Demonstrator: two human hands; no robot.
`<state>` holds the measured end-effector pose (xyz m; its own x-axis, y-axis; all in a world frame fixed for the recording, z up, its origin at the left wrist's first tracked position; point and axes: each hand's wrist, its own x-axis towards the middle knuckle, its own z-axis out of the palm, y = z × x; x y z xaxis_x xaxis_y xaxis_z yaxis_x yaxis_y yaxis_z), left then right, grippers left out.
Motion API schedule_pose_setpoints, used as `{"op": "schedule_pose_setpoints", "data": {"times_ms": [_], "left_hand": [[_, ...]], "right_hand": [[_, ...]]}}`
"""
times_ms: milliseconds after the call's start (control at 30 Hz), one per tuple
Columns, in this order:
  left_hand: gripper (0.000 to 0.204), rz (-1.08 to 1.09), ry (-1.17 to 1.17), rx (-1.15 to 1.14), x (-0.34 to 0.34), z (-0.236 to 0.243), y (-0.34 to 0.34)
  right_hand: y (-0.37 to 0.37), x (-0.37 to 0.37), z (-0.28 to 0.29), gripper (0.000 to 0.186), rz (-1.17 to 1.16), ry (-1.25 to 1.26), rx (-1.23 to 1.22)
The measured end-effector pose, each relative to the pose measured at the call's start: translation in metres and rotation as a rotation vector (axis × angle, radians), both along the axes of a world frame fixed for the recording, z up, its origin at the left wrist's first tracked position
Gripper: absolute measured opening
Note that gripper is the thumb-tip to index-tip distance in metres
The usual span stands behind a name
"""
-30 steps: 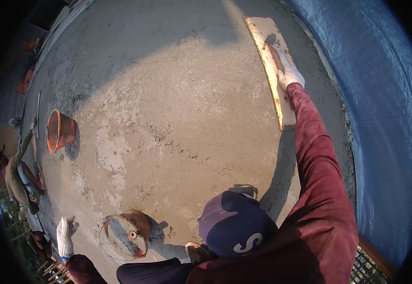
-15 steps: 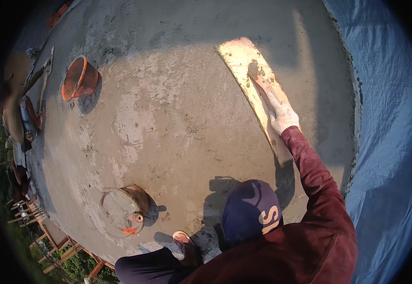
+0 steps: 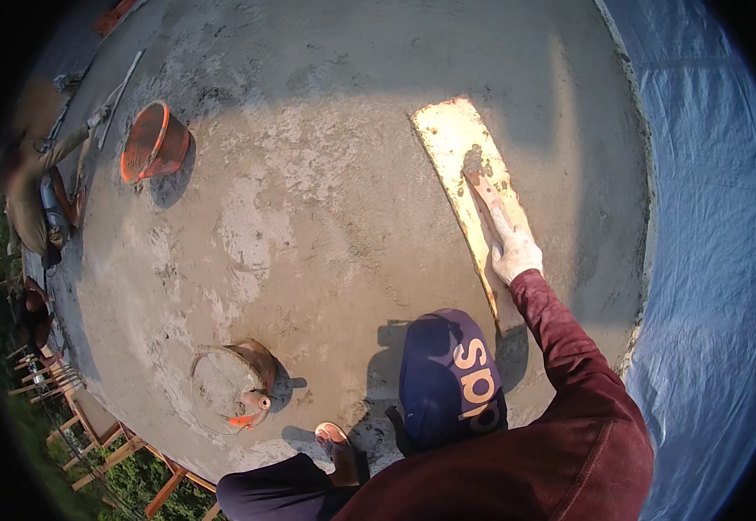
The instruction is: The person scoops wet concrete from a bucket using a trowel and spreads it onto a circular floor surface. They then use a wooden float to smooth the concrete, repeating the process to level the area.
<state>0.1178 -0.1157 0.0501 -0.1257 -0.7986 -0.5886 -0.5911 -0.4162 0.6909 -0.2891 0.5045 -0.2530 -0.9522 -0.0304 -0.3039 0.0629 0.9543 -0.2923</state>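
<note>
My right hand (image 3: 514,255), in a white glove, grips the handle of a long, pale, mortar-spattered float (image 3: 458,143) lying on the wet grey concrete surface (image 3: 326,217), which is part sunlit, part shaded. Below it a purple cloth (image 3: 434,365) with pale lettering covers my knee. My sandalled foot (image 3: 335,438) rests on the concrete. Left of that stands a mortar-coated bucket (image 3: 222,373) with a wire handle and an orange-bladed tool in it. My left hand is out of sight.
An orange bucket (image 3: 155,143) stands at upper left. Beyond it a co-worker (image 3: 31,200) crouches with an arm stretched toward long strips, and another person (image 3: 32,317) is lower down. Blue tarpaulin (image 3: 690,217) runs along the right. Timber framing (image 3: 109,460) and greenery show at lower left.
My right hand has brought the float down toward me from near the tarpaulin. My left hand, at lower left a second ago, has left view. The camera's view has also turned.
</note>
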Motion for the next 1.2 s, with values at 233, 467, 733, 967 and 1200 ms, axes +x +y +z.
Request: {"op": "schedule_pose_setpoints", "data": {"times_ms": [233,467,733,967,1200], "left_hand": [[0.042,-0.027,0.002,-0.01,-0.004,-0.011,0.02],[0.044,0.002,0.013,0.033,0.008,-0.003,0.023],[0.047,-0.002,0.008,0.033,0.01,-0.02,0.028],[0.05,0.022,0.03,0.071,0.023,-0.015,0.03],[0.052,0.024,0.016,0.068,0.029,-0.027,0.034]], "right_hand": [[-0.031,-0.261,0.003,0.084,-0.012,0.072,0.049],[0.022,0.017,-0.004,0.103,-0.086,0.047,0.033],[-0.005,-0.238,0.003,0.092,-0.138,0.037,0.086],[0.009,-0.036,0.002,0.104,-0.112,-0.14,0.012],[-0.013,-0.23,0.009,0.084,-0.111,0.09,0.096]]}}
